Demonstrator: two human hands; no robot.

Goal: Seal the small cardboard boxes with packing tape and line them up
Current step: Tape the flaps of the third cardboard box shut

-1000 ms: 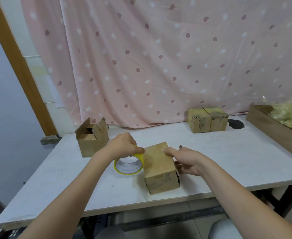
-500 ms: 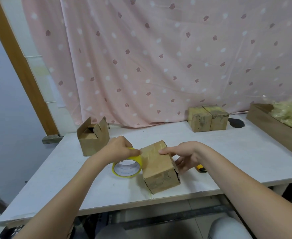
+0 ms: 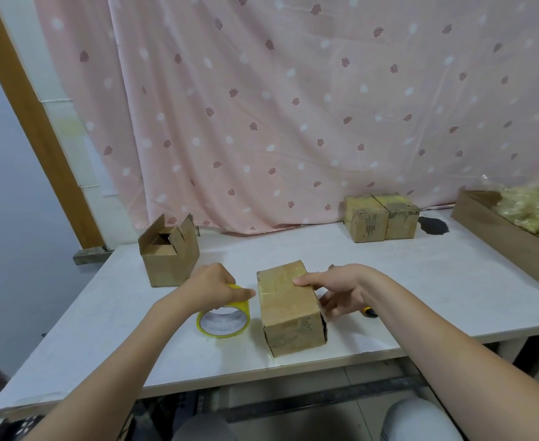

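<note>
A closed small cardboard box (image 3: 289, 308) lies near the front edge of the white table (image 3: 421, 291), with tape across its top. My left hand (image 3: 212, 286) grips a yellow roll of packing tape (image 3: 223, 321) that stands on the table just left of the box. My right hand (image 3: 338, 289) holds the box, thumb on its top and fingers down its right side. An open box (image 3: 168, 253) with raised flaps stands at the back left. Two sealed boxes (image 3: 381, 218) sit side by side at the back right.
A yellow-and-black tool (image 3: 369, 311) lies on the table, partly hidden by my right wrist. A long cardboard tray (image 3: 500, 230) with crumpled clear plastic runs along the right edge. A pink curtain (image 3: 293, 106) hangs behind the table. A dark stain (image 3: 432, 225) marks the tabletop.
My left hand has drawn the tape roll a little left, away from the box, leaving a small gap. My right hand has moved from the box's near right side to its top edge.
</note>
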